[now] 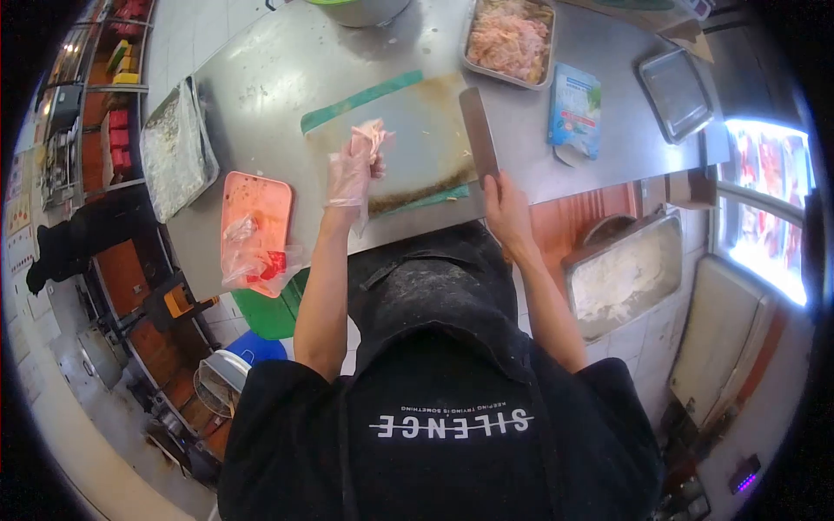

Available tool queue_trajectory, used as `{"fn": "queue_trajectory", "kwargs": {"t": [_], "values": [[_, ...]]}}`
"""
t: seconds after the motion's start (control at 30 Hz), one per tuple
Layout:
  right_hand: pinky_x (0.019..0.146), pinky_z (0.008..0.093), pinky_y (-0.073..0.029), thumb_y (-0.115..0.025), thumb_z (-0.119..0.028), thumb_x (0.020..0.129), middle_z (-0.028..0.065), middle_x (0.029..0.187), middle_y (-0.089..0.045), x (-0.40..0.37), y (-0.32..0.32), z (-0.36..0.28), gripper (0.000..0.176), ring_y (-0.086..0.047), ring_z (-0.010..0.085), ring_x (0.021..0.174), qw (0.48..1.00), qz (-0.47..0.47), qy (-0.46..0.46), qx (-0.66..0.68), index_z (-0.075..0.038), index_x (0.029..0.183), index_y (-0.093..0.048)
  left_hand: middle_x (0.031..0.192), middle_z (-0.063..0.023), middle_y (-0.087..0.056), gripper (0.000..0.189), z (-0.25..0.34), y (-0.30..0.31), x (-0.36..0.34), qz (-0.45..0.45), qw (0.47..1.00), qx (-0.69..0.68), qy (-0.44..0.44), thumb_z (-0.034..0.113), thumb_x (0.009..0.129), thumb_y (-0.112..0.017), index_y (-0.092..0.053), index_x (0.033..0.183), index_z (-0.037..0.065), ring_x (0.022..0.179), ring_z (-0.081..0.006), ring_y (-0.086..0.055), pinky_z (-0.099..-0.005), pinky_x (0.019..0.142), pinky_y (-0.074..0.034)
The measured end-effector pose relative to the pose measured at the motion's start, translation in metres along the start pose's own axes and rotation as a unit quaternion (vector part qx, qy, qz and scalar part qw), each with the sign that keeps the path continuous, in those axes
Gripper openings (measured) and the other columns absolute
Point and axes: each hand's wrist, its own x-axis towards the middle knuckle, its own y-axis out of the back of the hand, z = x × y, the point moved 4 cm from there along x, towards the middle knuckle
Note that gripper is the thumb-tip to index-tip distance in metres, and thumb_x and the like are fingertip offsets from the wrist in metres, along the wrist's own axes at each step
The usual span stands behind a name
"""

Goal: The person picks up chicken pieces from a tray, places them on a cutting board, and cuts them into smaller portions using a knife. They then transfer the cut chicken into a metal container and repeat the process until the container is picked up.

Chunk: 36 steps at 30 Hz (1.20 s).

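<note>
My left hand (pixel 349 175), in a clear plastic glove, is closed around pale pink shredded meat (pixel 372 139) above the left part of the cutting board (pixel 417 139). Strands of the meat stick out past the fingers. In my bare right hand (pixel 506 206) is the handle of a cleaver (pixel 479 132), its broad blade pointing away from me at the board's right edge. The board is greyish with a dark stained near edge, and green shows under its far and near sides. A few small scraps lie on it.
On the steel table (pixel 261 104) are a pink tray (pixel 287 195) with a plastic bag, a metal tray of shredded meat (pixel 511 42), a blue packet (pixel 575 113) and another metal tray (pixel 676 94). A pan of white powder (pixel 625 276) stands low at right.
</note>
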Motion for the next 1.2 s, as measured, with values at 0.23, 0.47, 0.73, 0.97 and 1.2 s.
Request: {"fn": "queue_trajectory", "kwargs": {"t": [0.23, 0.47, 0.73, 0.97, 1.2], "values": [[0.068, 0.0621, -0.047, -0.051, -0.026, 0.105, 0.0329, 0.081, -0.064, -0.007, -0.029, -0.01, 0.025, -0.063, 0.0542, 0.08, 0.999, -0.021, -0.001, -0.039, -0.001, 0.104, -0.054, 0.092, -0.0218, -0.074, 0.058, -0.053, -0.017, 0.022, 0.015, 0.933, 0.351, 0.074, 0.048, 0.103, -0.043, -0.075, 0.101, -0.001, 0.087, -0.0352, -0.072, -0.046, 0.079, -0.055], [0.066, 0.0645, -0.051, -0.046, -0.025, 0.104, 0.0306, 0.077, -0.067, -0.011, -0.065, -0.012, 0.019, -0.066, 0.0537, 0.072, 0.955, -0.159, -0.022, -0.249, -0.006, 0.109, -0.049, 0.106, -0.0226, -0.073, 0.051, -0.046, -0.004, 0.0, 0.01, 0.855, 0.517, 0.034, 0.043, 0.102, -0.043, -0.074, 0.099, 0.002, 0.1, -0.0428, -0.069, -0.0521, 0.088, -0.052], [0.065, 0.0636, -0.052, -0.047, -0.023, 0.102, 0.0297, 0.077, -0.068, -0.009, -0.063, -0.017, 0.017, -0.066, 0.0533, 0.071, 0.956, -0.173, -0.009, -0.237, -0.007, 0.107, -0.049, 0.099, -0.0218, -0.072, 0.043, -0.035, 0.011, -0.032, 0.149, 0.843, 0.516, 0.015, 0.043, 0.099, -0.053, -0.072, 0.104, 0.006, 0.097, -0.0406, -0.07, -0.0512, 0.087, -0.053], [0.065, 0.0633, -0.051, -0.046, -0.024, 0.104, 0.0294, 0.075, -0.067, 0.001, -0.056, -0.012, 0.018, -0.066, 0.0527, 0.073, 0.966, -0.13, -0.036, -0.222, -0.007, 0.106, -0.049, 0.104, -0.0145, -0.069, 0.017, -0.02, -0.008, -0.035, 0.291, 0.733, 0.507, -0.348, 0.024, 0.092, -0.07, -0.072, 0.102, 0.01, 0.098, -0.0332, -0.066, -0.0484, 0.085, -0.052], [0.066, 0.0636, -0.051, -0.046, -0.022, 0.104, 0.0292, 0.075, -0.067, 0.018, -0.041, -0.011, 0.016, -0.066, 0.0529, 0.073, 0.953, -0.133, -0.014, -0.273, -0.007, 0.107, -0.049, 0.093, -0.0176, -0.069, 0.011, -0.046, -0.068, -0.002, 0.074, 0.798, 0.497, -0.334, 0.017, 0.086, -0.069, -0.072, 0.093, 0.01, 0.083, -0.0356, -0.068, -0.0489, 0.071, -0.054]]}}
